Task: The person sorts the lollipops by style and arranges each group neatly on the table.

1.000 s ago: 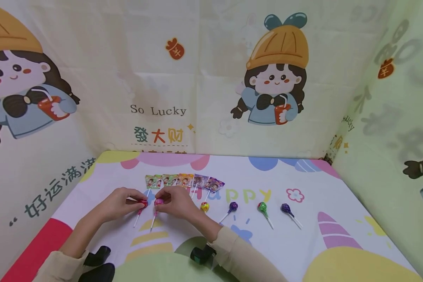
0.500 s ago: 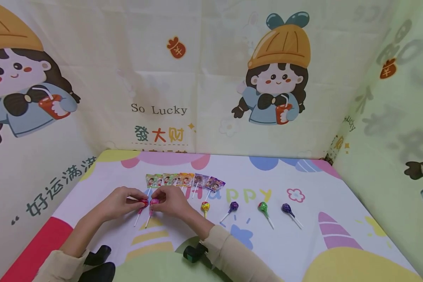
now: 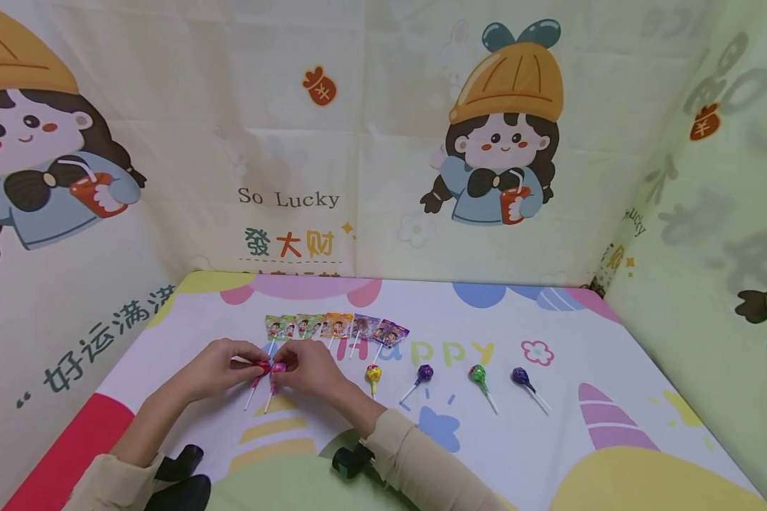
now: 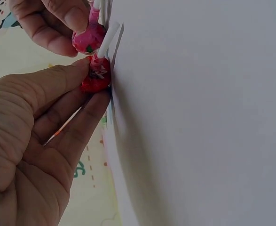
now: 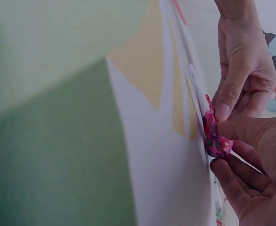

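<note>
Red lollipop (image 4: 96, 82) and pink lollipop (image 5: 219, 145) are just beside each other, left side of the tablecloth (image 3: 518, 447). Left hand (image 3: 217, 367) pinches the red, right hand (image 3: 309, 365) the pink, fingertips closed up. Tablecloth says "Happy", wall sheet (image 3: 383, 163) "So Lucky". Fingers partly hide both candies. Lollipops in printed wrappers (image 3: 336, 326) sit behind, print too tiny to read; yellow (image 3: 373, 375), purple and green lollipops lie off right.

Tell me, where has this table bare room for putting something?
Free: between the rightmost purple lollipop and the right table edge, and right of the right sleeve. Crowded: around the left hand, right hand and the lollipop row behind.
</note>
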Demonstrator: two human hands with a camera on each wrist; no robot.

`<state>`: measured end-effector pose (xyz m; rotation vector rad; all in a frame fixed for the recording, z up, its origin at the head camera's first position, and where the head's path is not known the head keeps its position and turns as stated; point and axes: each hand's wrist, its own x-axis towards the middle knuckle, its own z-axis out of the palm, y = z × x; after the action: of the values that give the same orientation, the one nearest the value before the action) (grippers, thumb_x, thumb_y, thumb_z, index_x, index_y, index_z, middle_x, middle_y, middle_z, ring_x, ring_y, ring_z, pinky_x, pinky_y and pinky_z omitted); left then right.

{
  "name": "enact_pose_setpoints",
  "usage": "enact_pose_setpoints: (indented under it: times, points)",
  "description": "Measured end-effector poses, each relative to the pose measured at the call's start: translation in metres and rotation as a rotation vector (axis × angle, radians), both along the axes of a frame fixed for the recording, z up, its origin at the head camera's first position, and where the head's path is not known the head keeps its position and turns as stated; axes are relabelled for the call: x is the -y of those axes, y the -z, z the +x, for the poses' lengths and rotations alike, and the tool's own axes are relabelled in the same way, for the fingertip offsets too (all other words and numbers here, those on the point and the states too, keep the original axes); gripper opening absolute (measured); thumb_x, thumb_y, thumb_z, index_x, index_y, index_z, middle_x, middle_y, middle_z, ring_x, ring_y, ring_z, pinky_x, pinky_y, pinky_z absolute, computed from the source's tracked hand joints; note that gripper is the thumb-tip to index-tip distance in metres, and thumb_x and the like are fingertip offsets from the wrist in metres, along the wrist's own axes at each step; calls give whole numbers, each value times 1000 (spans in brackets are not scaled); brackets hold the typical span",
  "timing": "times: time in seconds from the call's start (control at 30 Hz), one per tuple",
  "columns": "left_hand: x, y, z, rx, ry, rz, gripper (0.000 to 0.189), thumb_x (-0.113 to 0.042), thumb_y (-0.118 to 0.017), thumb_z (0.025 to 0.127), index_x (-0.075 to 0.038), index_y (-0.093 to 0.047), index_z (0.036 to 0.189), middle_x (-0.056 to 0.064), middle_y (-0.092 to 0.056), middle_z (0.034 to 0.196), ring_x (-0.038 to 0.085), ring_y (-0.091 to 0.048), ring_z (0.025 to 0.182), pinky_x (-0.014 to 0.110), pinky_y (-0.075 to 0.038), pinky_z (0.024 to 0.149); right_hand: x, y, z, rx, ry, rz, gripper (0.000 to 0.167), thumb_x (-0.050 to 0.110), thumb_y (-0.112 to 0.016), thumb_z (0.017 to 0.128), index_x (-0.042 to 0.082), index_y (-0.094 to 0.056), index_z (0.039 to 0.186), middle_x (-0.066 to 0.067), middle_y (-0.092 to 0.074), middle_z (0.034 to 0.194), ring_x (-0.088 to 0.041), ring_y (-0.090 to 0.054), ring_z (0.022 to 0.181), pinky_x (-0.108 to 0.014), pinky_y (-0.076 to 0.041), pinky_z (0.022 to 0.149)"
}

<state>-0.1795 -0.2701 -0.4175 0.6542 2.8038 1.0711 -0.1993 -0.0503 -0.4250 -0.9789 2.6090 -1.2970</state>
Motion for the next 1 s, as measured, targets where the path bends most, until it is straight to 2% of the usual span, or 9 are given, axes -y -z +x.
enact_pose_setpoints:
  times: [0.17,0.37,0.53,0.77,1.0]
  points:
    - [1,0,0,-2,4,2,22,-7,-80,87,-4,-77,110,7,-76,104,24,-70,97,37,-63,83,-3,-5,2,33,42,-33,30,17,-86,83,4,-76,109,-4,-76,99,-4,-65,85,-12,-52,79]
    - [0,2,-2,-6,-10,-15,21,-7,-79,88,-6,-78,109,4,-76,104,24,-70,98,38,-62,84,-15,-15,6,71,51,-79,34,16,-83,86,2,-74,116,-11,-75,109,-15,-71,95,-14,-54,82]
    - [1,1,-2,3,-24,-25,21,-9,-79,88,-7,-78,109,3,-75,105,24,-69,99,39,-62,85,-30,-21,10,33,41,-105,33,14,-82,87,1,-73,116,-14,-74,111,-22,-72,98,-19,-58,85]
    - [0,1,-2,10,-26,-52,23,-10,-79,88,-7,-78,111,3,-75,104,25,-69,100,40,-62,87,-56,-27,17,39,40,-153,30,14,-81,88,2,-72,114,-17,-73,112,-33,-71,102,-37,-60,91]
    - [0,0,-5,-5,-3,-78,21,-8,-79,88,-9,-78,109,0,-75,103,23,-68,99,40,-62,86,-83,-32,24,18,34,-152,28,14,-79,89,3,-72,115,-16,-73,112,-35,-70,103,-36,-60,92]
